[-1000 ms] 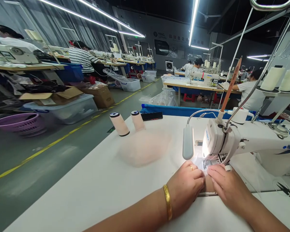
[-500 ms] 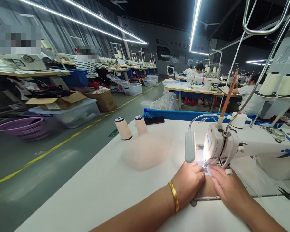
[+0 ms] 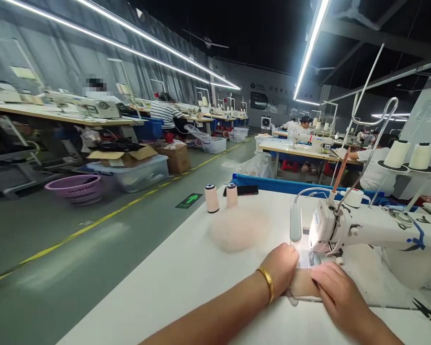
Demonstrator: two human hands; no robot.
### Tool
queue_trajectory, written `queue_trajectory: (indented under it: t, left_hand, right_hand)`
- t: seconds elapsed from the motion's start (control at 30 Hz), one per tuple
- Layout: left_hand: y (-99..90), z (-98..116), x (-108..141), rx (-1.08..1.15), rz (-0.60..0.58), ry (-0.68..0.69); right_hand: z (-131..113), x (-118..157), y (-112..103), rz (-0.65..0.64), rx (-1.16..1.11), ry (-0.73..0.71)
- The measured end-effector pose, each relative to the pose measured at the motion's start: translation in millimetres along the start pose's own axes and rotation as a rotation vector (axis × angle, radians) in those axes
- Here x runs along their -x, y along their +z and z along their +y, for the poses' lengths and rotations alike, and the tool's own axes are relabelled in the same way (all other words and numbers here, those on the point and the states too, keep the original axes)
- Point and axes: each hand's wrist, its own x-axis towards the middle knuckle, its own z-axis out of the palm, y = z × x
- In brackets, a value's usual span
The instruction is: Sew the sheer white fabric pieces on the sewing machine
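Observation:
A white sewing machine (image 3: pixel 323 225) stands on the table, its lamp lighting the presser foot (image 3: pixel 313 259). Just in front of the foot lies a piece of beige fabric (image 3: pixel 304 283). My left hand (image 3: pixel 282 268), with a gold bangle at the wrist, is closed at the fabric's left edge; its fingertips are mostly hidden. On the other side, my right hand (image 3: pixel 339 290) has its fingers pressed together on the right edge. Thin sheer material (image 3: pixel 368 268) spreads under the machine arm.
A pale, sheer beige heap (image 3: pixel 237 230) lies left of the machine. Behind it stand two thread spools (image 3: pixel 211 199) beside a black phone-like object (image 3: pixel 247 190). Red-handled snips (image 3: pixel 429 314) lie at right. A purple basket (image 3: pixel 75 188) is on the floor; co-workers sit beyond.
The view has swung, so the table sits further right in it. Both hands have drawn slightly back from the presser foot and stand a bit wider apart on the beige fabric.

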Motion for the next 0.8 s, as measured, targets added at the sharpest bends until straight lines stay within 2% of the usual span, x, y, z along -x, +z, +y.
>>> queue_trajectory:
  t: [0.1, 0.17, 0.23, 0.3, 0.33, 0.4, 0.47, 0.53, 0.67, 0.73, 0.8]
  left_hand:
    - [-24.1, 6.0, 27.6, 0.124, -0.012, -0.068]
    - [-40.9, 14.3, 49.2, 0.255, -0.024, -0.119]
    - [-56.8, 24.9, 67.4, 0.578, -0.017, -0.220]
    - [-70.7, 35.8, 79.4, 0.994, -0.007, -0.359]
    - [-76.4, 40.8, 83.0, 1.162, -0.014, -0.436]
    - [-84.4, 48.8, 86.5, 1.315, -0.062, -0.571]
    - [-87.5, 54.0, 87.0, 1.307, -0.103, -0.641]
    - [-87.6, 56.0, 87.0, 1.238, -0.090, -0.643]
    - [-93.4, 49.4, 90.6, 1.198, 0.009, -0.633]
    - [-103.4, 40.2, 94.3, 1.175, 0.071, -0.629]
    - [-116.1, 26.5, 96.9, 1.130, 0.136, -0.627]
  right_hand:
    - [-14.0, -8.9, -4.0, -0.020, -0.115, -0.001]
    - [-22.4, -19.4, -8.6, -0.107, -0.232, 0.137]
    - [-27.7, -32.9, -13.0, -0.256, -0.457, 0.318]
    - [-31.2, -47.7, -16.1, -0.372, -0.742, 0.437]
    - [-33.2, -54.8, -17.1, -0.399, -0.877, 0.464]
    - [-39.1, -67.0, -18.4, -0.422, -1.091, 0.475]
    - [-47.5, -75.6, -19.1, -0.447, -1.198, 0.468]
    - [-55.5, -80.0, -18.2, -0.482, -1.195, 0.481]
    - [-56.8, -81.5, -5.9, -0.561, -1.189, 0.518]
    - [-51.8, -83.8, 5.8, -0.670, -1.262, 0.500]
    - [-48.9, -90.6, 19.5, -0.697, -1.356, 0.496]
